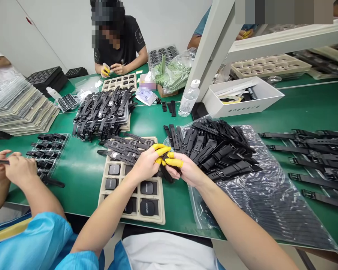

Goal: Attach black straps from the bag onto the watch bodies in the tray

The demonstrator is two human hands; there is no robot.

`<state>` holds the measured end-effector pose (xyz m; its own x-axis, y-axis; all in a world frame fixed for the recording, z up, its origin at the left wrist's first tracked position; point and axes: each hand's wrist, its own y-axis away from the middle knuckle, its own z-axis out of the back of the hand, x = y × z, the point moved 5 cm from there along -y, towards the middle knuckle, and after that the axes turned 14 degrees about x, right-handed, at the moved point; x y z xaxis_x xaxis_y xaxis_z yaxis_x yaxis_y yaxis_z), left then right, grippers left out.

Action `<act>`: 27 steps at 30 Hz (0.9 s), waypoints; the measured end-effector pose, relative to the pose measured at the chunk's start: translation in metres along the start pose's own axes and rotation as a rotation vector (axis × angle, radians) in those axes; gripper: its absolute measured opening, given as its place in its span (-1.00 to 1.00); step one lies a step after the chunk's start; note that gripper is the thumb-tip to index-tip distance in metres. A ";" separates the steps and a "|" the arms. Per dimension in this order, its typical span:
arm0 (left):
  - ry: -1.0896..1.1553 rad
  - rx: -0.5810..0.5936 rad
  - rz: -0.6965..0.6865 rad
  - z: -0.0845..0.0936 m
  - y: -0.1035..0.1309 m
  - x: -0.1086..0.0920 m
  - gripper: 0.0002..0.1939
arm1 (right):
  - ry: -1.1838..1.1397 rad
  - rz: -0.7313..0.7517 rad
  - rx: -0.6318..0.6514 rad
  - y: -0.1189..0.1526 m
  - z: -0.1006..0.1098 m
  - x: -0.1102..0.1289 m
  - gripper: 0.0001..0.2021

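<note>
My left hand [150,161] and my right hand [183,167], with yellow finger covers, meet above the table and pinch a small black watch part [165,159] between them; the fingers hide much of it. A dark strap hangs below them. Under and left of my left hand lies a beige tray [103,198] with square black watch bodies [147,207] in its compartments and strapped watches [122,146] across its far end. Just beyond my right hand is a heap of black straps [208,146] on clear plastic bags.
A plastic bag of straps [259,202] covers the table's front right. More strapped watches [317,150] lie far right. A bottle [189,98] and white box [242,97] stand behind. A co-worker's hands [20,168] are at the left; another person [120,45] sits opposite.
</note>
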<state>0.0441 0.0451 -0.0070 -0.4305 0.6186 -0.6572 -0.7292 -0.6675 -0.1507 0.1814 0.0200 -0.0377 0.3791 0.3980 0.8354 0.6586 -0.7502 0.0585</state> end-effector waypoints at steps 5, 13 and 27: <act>-0.024 -0.025 0.018 -0.001 0.001 0.000 -0.49 | -0.069 0.012 -0.044 0.000 0.001 0.001 -0.68; 0.026 0.012 0.029 -0.006 0.000 -0.002 -0.48 | -0.183 0.020 -0.091 0.001 0.004 -0.002 -0.63; -0.256 0.137 0.063 -0.009 0.000 -0.004 -0.52 | -0.124 -0.077 -0.129 0.001 0.009 -0.009 -0.58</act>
<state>0.0503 0.0388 -0.0108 -0.5850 0.6737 -0.4516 -0.7542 -0.6566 -0.0026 0.1843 0.0205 -0.0503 0.4131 0.5126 0.7527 0.6030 -0.7733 0.1957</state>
